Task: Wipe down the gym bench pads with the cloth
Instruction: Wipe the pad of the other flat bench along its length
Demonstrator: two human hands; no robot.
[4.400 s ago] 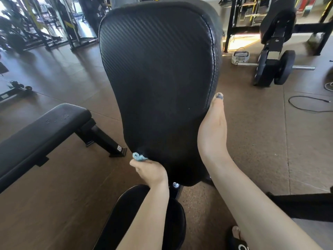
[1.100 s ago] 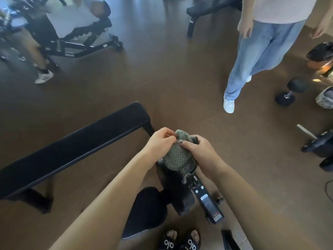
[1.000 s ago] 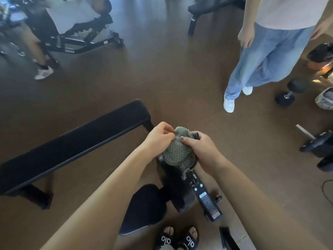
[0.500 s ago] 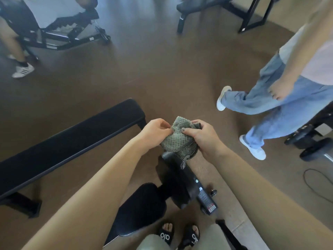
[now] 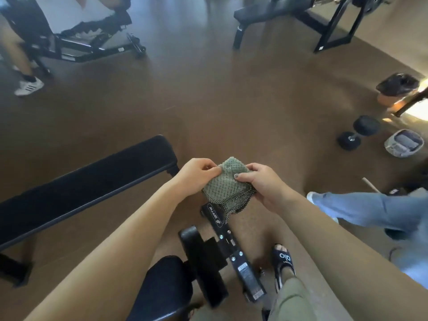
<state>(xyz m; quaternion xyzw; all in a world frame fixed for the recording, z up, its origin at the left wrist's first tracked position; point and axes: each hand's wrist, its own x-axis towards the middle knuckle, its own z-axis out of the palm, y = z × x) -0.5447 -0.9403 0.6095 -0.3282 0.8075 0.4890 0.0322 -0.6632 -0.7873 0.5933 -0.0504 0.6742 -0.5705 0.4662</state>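
So both hands are up in the middle, holding the cloth [image 5: 223, 183] between them, in the air above the bench frame [image 5: 231, 244]. L hand [image 5: 195, 176] pinches the cloth's left top edge w/ curled fingers. R hand [image 5: 261, 181] pinches the right side, thumb on the front, nail painted dark. Cloth is gray-green w/ a bumpy dot look, bunched up, and a dark net-like edge hangs from its bottom. It isn't touching any pad.

Right under the cloth is the black metal frame w/ white letters and bolts, running down toward the wearer's feet. Beside it, low in the middle, sits a round black seat pad [image 5: 166, 290]. On the left, a long flat bench pad [image 5: 88, 181] runs from the left edge up toward the L hand, near it but apart.

Wearer's foot in a black slide sandal [image 5: 283, 260] stands on the brown floor [image 5: 208, 100] just right of the frame.

Far right: a black dumbbell [image 5: 359, 135] on the floor, a gray basket [image 5: 404, 145] just beside it. Another person's leg in blue jeans [image 5: 370, 209] comes in from the right edge, white shoe showing. Top right, another bench [image 5: 278, 10] on black legs. Top left, more gym gear and a white sneaker [image 5: 29, 85], blurry.
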